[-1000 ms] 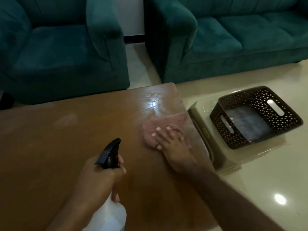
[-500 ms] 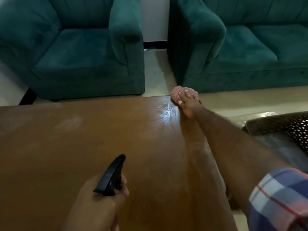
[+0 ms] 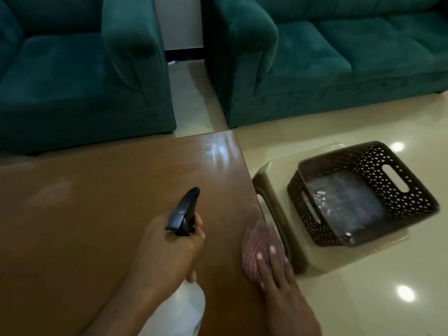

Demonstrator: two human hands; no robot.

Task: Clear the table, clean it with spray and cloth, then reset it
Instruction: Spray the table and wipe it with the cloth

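Head view, nearest me: my left hand (image 3: 167, 251) has its grip closed around the neck of a spray bottle (image 3: 179, 309), whose white body hangs below the fist at the bottom edge while its black trigger head (image 3: 184, 209) points up and away over the wood. Just to the right, my right hand (image 3: 276, 270) lies flat with fingers stretched out, palm pressing a pink checked cloth (image 3: 257, 243) onto the bench (image 3: 97, 214); I read that grip as open, pinning the cloth rather than clutching it. The cloth sits at the right edge of the brown bench top, near the front corner, and part of it reaches over the edge. Farther along that same edge, toward the far right corner, I see a pale wet streak (image 3: 218, 149) shining on the wood, and a fainter smear shows on the left part of the top. Beside the bench on the right, a beige stool (image 3: 269, 175) stands on the glossy tiled floor (image 3: 363, 299), carrying a dark perforated basket (image 3: 412, 190) with handle slots; something clear and crinkled lies inside, and I cannot tell what it is. Beyond the bench stand a green armchair (image 3: 72, 81) on the left and a green sofa (image 3: 339, 64) on the right, with a strip of floor between them.
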